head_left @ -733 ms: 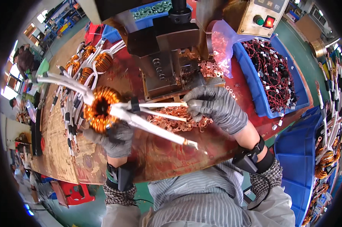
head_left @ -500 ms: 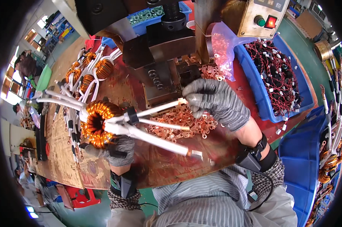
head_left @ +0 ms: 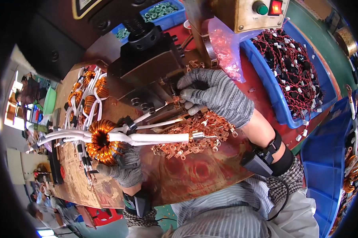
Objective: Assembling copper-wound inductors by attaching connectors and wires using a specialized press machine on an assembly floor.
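My gloved left hand point(head_left: 125, 166) is closed around the underside of a copper-wound toroidal coil point(head_left: 95, 146) with white-sleeved leads. One thick lead point(head_left: 161, 139) points right and ends in bare metal; a thinner lead point(head_left: 160, 123) runs behind it. Another lead reaches into the jaws of a black press point(head_left: 147, 75). At those jaws my gloved right hand point(head_left: 220, 95) has its fingers pinched at a small copper terminal lug point(head_left: 176, 98), mostly hidden by the fingers and the die. Below that hand lies a heap of loose copper lugs point(head_left: 194, 137) on the worn red-brown table.
A blue bin point(head_left: 262, 85) of red-and-black wires stands right of a plastic bag of lugs point(head_left: 224, 51). The control box point(head_left: 242, 16) has a green button and a lit red switch. More finished coils point(head_left: 91, 104) lie at left. Another blue bin point(head_left: 325, 158) is at lower right.
The coil has turned and one of its leads has gone into the press jaws. My right hand has moved up to the die. The whole view has shifted and tilted slightly.
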Available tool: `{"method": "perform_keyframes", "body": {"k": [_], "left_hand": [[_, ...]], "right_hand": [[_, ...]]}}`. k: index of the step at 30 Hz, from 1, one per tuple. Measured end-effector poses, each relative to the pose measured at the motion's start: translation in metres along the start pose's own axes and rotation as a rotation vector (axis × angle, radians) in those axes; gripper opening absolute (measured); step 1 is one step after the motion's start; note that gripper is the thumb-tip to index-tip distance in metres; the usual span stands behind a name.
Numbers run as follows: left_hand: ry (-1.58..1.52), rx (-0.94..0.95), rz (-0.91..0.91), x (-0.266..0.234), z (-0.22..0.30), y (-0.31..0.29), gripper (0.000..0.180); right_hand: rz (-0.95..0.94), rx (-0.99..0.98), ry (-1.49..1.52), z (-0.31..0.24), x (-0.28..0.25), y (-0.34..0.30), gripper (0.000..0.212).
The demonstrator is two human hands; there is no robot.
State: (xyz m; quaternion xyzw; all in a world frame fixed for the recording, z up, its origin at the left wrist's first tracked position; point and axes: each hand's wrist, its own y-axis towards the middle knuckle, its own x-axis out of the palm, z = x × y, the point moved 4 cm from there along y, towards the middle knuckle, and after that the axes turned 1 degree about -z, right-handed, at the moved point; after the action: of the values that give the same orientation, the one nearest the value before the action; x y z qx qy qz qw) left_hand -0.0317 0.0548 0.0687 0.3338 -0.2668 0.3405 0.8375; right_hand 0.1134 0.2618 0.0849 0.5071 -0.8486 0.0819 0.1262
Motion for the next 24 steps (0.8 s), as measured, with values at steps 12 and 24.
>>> {"method": "perform_keyframes", "body": {"k": [12,24], "left_hand": [[0.104,0.044,0.096,-0.015,-0.001,-0.001,0.098],[0.050,0.036,0.043,0.000,0.003,-0.004,0.088]], "right_hand": [[0.083,-0.064,-0.001,0.005,-0.005,0.004,0.017],[0.129,-0.159,-0.147,0.005,-0.007,0.004,0.018]]}}
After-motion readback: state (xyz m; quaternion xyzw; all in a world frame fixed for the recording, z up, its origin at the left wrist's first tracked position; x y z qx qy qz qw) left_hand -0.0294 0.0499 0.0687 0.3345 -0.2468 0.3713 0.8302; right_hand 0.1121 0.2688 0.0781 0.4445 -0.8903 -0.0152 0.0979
